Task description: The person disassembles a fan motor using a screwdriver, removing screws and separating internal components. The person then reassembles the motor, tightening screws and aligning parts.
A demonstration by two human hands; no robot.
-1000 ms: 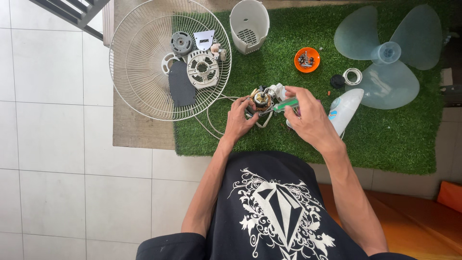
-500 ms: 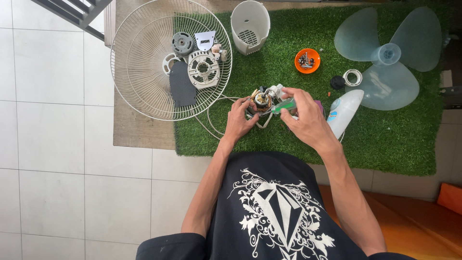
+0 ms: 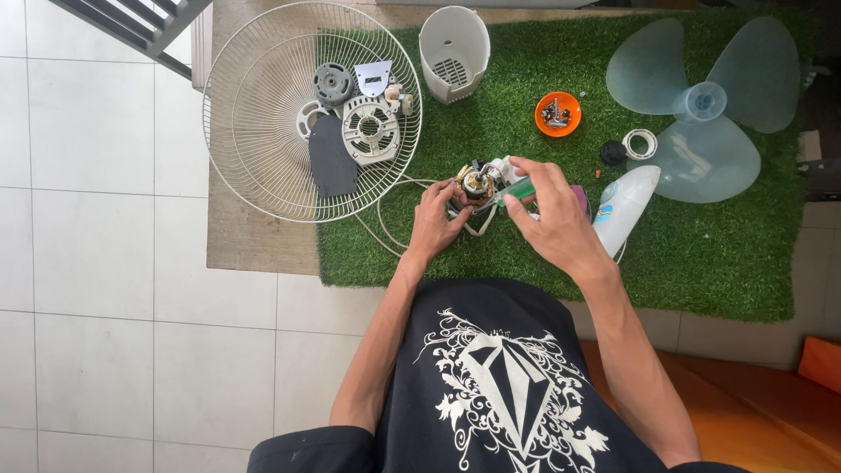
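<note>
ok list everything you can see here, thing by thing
fan motor: 1, brass and white, centre of mat, in left hand
green-handled tool: 1, in right hand, at the motor
wire fan guard: 1, white, left, holding loose parts
loose fan parts: several, grey and white, inside guard
rear housing: 1, white, top centre
orange bowl: 1, holds small hardware
fan blade: 1, translucent blue, right
white bottle: 1, beside right hand
grass mat: 1, green
left hand: 1
right hand: 1

A wire fan guard [image 3: 263,131] is laid at the grass mat's [image 3: 701,263] edge; motor parts [image 3: 368,127] are held within it. An orange dish [image 3: 558,114] and a translucent fan blade [image 3: 701,105] are set on the mat.
</note>
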